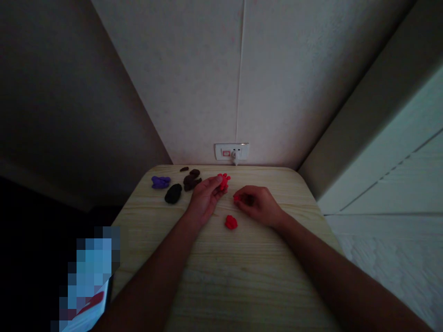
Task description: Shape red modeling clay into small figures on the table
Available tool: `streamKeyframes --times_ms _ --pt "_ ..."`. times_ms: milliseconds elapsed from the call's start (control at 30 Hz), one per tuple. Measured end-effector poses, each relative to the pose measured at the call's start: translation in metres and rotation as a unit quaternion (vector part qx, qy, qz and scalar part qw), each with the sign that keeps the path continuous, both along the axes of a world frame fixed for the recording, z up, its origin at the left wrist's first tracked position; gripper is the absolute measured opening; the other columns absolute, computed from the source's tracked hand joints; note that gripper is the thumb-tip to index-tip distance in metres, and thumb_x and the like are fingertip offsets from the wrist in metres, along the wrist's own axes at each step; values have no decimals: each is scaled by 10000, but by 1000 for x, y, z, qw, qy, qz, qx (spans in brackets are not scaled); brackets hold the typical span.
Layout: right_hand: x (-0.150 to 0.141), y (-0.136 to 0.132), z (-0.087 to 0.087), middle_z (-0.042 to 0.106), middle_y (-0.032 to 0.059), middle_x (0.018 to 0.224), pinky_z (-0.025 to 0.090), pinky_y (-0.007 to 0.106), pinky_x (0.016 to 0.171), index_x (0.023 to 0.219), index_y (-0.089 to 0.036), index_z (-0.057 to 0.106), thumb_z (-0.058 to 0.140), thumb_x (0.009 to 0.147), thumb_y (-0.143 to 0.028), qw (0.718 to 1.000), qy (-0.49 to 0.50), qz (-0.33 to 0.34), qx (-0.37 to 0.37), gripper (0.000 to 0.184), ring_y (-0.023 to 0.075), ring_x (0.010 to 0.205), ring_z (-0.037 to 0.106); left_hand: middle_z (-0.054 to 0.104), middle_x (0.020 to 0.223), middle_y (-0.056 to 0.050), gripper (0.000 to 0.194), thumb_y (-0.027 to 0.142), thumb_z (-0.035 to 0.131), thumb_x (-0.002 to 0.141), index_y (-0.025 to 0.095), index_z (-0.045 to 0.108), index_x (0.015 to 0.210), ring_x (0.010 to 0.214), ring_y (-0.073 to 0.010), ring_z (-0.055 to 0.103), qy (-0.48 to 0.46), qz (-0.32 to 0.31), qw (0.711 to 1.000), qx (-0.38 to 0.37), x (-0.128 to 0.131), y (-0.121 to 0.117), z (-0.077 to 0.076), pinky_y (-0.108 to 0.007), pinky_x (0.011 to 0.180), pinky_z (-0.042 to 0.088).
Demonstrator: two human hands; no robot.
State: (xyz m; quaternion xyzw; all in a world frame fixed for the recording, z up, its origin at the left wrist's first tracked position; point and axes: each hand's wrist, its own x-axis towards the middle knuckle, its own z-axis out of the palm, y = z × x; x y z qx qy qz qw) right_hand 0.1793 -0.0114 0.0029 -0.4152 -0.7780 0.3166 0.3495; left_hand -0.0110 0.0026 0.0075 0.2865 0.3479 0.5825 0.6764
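The person's left hand point(204, 199) holds a red knobbly piece point(224, 181) near the middle of the far edge of the counter point(221, 286). The piece sits at the fingertips, with the thumb along its left side and the fingers beneath; rounded red nubs stand out around its top and right side. The right hand point(262, 205), to the right of the piece and apart from it, is nearly closed, the thumb and forefinger pinching a small red bit point(236, 197) at their tips. That bit points toward the left hand, with a narrow gap of bare counter between the two hands.

A red lump point(231, 222) lies on the counter between the wrists, closer to the near edge than either hand and touching neither. Toward the far left corner lie a purple lump point(161, 182), a black lump point(173, 193) and some dark brown pieces point(191, 180), the brown ones just beside the left hand. A thin brown sliver point(184, 169) rests close to the far edge. Beyond that edge, a white plug point(235, 157) sits in a wall socket point(221, 146).
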Motion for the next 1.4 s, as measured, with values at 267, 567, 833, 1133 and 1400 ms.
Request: streamKeyframes --times_ms 267,567,833,1133,1400 --pt "3 10 -10 674 16 723 468 264 592 872 -177 677 661 817 -293 986 116 -108 -56 129 147 632 601 754 838 -64 413 297 864 668 129 657 983 714 -135 674 106 27 993 33 2 -1 -1 -294 739 528" --pt "4 14 -10 689 29 716 475 274 590 833 -172 683 669 833 -336 979 142 -126 -74 165 149 616 599 746 779 -35 527 370 786 767 191 568 1213 709 -181 676 428 2 890 159 -5 -9 -3 -300 693 465" --pt "3 14 -9 686 31 702 470 271 575 811 -179 681 668 825 -347 979 139 -132 -69 170 152 610 598 751 817 -19 438 333 801 750 246 669 1158 749 -199 673 488 2 852 192 -3 -15 -1 -314 755 447" --pt "3 14 -8 692 33 715 484 274 587 828 -185 686 667 828 -359 979 140 -129 -69 175 158 628 607 759 827 -34 411 322 857 685 253 742 1074 758 -218 672 463 16 868 177 -3 -13 -3 -335 797 472" --pt "3 13 -8 698 40 724 485 276 591 833 -179 692 666 828 -348 980 134 -132 -68 172 159 632 613 745 815 -30 362 302 851 692 239 745 1032 774 -215 666 474 19 864 169 -1 -13 2 -336 799 467"
